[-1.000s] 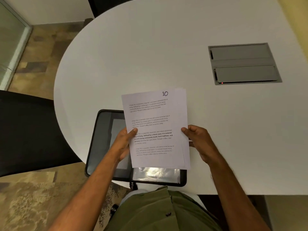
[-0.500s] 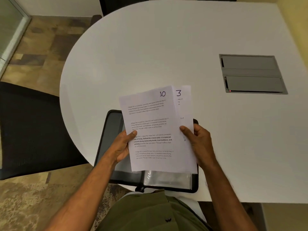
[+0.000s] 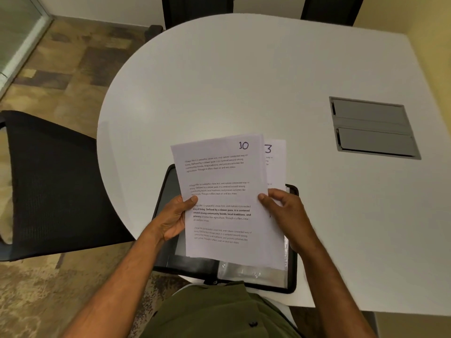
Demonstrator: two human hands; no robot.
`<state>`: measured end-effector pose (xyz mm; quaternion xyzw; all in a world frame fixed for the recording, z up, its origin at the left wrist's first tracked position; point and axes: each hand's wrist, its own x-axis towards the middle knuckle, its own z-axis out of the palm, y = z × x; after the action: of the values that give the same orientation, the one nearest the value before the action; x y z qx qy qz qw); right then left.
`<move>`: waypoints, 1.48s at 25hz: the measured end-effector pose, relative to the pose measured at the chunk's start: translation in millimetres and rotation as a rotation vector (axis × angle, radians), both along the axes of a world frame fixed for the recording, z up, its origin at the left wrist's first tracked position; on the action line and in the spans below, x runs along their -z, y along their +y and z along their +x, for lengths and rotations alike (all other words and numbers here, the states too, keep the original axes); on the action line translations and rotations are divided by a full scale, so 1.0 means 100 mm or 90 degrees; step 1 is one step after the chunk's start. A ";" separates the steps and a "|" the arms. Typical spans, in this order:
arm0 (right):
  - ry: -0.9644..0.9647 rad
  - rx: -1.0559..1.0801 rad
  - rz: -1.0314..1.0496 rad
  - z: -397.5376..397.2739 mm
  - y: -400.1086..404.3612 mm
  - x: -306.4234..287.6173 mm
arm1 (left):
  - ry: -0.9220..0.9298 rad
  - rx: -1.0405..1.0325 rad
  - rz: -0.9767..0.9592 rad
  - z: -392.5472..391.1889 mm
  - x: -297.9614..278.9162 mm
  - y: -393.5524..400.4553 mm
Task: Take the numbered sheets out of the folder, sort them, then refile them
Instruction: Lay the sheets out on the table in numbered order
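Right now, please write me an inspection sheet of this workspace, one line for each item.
Surface: white table with a rounded end, bare around the work.
Job's things: sheet marked 10 on top, sheet marked 3 showing behind it at the right; open black folder beneath, at the near table edge.
Clutter: nothing seen.
Grips: left hand holds the stack's left edge; right hand holds the right edge, thumb on sheet 10.
Cables: nothing seen; closed grey cable hatch in the table.
Surroundings: black mesh chair at left, patterned carpet.
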<state>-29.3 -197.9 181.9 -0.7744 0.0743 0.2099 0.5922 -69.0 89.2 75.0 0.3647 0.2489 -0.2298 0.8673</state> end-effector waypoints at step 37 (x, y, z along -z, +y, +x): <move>-0.143 0.141 -0.082 0.63 0.56 0.38 | -0.019 -0.087 0.142 0.15 0.16 0.22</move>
<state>33.4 -141.5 143.9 -0.8163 0.1056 0.0504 0.5657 -54.3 111.7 59.0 0.4445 0.2844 -0.1355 0.8385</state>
